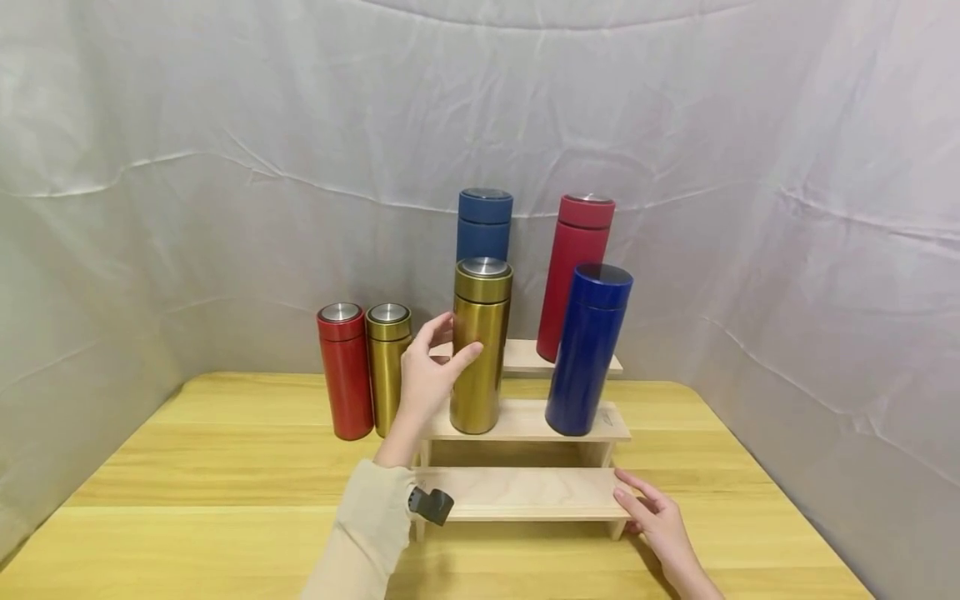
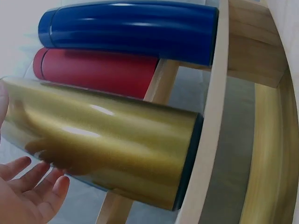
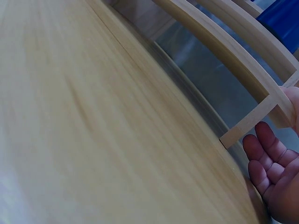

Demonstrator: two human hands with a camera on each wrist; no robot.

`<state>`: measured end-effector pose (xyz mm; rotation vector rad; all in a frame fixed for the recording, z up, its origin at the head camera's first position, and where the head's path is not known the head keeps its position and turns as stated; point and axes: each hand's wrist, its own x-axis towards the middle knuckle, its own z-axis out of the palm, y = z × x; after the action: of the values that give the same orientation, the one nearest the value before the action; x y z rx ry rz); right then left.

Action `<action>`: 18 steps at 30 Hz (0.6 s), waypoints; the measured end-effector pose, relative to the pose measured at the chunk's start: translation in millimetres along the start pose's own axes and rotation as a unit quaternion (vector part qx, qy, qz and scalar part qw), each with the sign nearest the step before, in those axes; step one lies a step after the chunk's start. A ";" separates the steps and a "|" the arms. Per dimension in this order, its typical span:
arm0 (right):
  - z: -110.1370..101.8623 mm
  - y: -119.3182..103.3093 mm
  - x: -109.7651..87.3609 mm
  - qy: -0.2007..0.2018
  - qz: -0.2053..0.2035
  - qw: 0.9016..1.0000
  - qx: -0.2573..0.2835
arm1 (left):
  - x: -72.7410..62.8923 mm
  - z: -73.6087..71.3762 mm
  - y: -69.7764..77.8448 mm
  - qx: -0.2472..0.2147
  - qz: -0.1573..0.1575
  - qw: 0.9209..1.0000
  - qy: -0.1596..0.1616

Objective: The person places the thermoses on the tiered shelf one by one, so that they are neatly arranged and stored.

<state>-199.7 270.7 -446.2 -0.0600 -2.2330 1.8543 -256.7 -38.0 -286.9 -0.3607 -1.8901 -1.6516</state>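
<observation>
A gold vacuum flask (image 1: 480, 367) stands upright on the middle step of a wooden tiered stand (image 1: 517, 492). My left hand (image 1: 431, 371) is at its left side, thumb by the front; in the left wrist view the loosely bent fingers (image 2: 35, 184) are apart from the flask. My right hand (image 1: 656, 525) holds the right end of the lowest step with thumb and index finger; the other fingers (image 3: 266, 154) curl loosely below. Right of the gold flask is a glossy blue flask (image 1: 588, 350) on the same step. Behind, a matte blue flask (image 1: 483, 225) and a crimson flask (image 1: 577, 267) occupy the top step.
Left of the stand, a red flask (image 1: 345, 375) and another gold flask (image 1: 386, 358) stand side by side on the wooden table (image 1: 225, 483). Grey cloth (image 1: 225, 125) hangs behind and along both sides.
</observation>
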 end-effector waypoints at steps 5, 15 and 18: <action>0.1 0.2 0.2 0.000 0.002 1.000 -0.002 | 1.2 -7.8 1.1 -0.017 -0.009 1.000 0.009; -0.3 -0.4 -0.9 0.003 -0.005 1.000 -0.003 | 0.6 -18.4 -0.8 -0.007 0.010 1.000 0.022; -0.2 -0.5 -0.3 0.005 0.004 1.000 -0.008 | 0.8 -23.0 -4.6 0.002 0.016 0.999 0.028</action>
<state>-199.2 270.8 -445.8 -0.0801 -2.2440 1.8374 -254.1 -61.2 -289.0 -0.3373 -1.8365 -1.6192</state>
